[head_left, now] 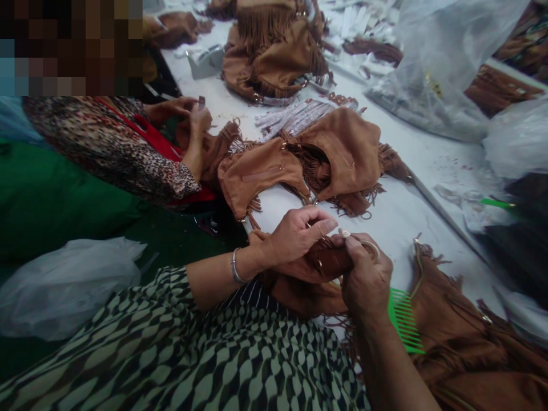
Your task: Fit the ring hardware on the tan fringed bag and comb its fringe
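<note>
Both hands close on a brown fringed bag (319, 262) at the near edge of the white table (398, 217). The left hand (299, 234), with a bangle (235, 267) on its wrist, lies on top of the bag, fingers curled tight over its upper edge. The right hand (366, 277) grips the bag from the right, thumb pressed to forefinger on a small pale piece (345, 233); what that piece is cannot be told. A green comb (405, 319) sticks out just right of the bag from under the right hand, and whether the hand holds it cannot be told. Further right of the bag lies a brown fringed heap (462, 342). Just beyond the bag, a pair of bags (299, 165) lies together on the table, and well beyond that sits a pile (274, 57) of the same brown stuff. Beyond the bag to the left, a co-worker's hands (192, 117) are closed on more fringed brown material. Beyond the bag to the right lies a clear plastic sack (436, 51).
</note>
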A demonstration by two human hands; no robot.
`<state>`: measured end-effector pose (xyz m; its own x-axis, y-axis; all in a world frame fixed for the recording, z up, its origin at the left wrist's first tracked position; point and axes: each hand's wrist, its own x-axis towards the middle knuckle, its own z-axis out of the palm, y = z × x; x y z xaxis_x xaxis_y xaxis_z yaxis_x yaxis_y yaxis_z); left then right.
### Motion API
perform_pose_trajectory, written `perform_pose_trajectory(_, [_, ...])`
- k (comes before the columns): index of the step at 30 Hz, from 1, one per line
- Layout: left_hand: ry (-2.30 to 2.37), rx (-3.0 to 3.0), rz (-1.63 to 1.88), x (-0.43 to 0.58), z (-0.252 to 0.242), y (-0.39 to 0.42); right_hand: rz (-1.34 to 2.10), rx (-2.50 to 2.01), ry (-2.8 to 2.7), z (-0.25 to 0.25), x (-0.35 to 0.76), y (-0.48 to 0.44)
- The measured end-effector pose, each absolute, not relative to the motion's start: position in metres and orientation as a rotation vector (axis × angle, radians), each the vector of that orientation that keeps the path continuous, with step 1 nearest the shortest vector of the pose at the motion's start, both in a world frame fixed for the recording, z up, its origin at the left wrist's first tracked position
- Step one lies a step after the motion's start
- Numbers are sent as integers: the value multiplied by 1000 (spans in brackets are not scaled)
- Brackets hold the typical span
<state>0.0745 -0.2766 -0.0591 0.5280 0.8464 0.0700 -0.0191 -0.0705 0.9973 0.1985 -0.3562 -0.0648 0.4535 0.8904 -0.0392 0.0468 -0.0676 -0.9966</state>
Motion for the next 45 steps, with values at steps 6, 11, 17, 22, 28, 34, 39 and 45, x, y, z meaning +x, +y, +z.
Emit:
perform_pose_trajectory(6, [652, 1506, 743, 75, -54, -277, 922, -1464, -950, -65, 203, -360])
perform_pose_trajectory(11, [645, 1914, 780, 69, -49, -265, 903, -1495, -1038, -62, 204, -363])
perform_pose_trajectory(17, [600, 2296, 673, 65, -43, -257, 856, -1556, -1149, -57, 201, -361])
perform_pose_trajectory(22, [631, 2459, 764, 63, -53, -269, 757, -1602, -1089, -55, 195, -359])
perform_pose_trajectory(28, [828, 1910, 841, 56, -58, -275, 689, -1629, -1114, -55, 190, -360])
perform_pose_trajectory(34, [751, 1199, 380, 49, -52, -267, 429, -1688, -1359, -62, 183, -369])
perform_pose_trajectory(39, [745, 1298, 260, 44, -45, -264, 214, -1603, -1631, -70, 180, -370])
perform_pose_trajectory(45, [686, 1526, 191, 37, -38, -261, 175, -1531, -1758, -73, 179, -370])
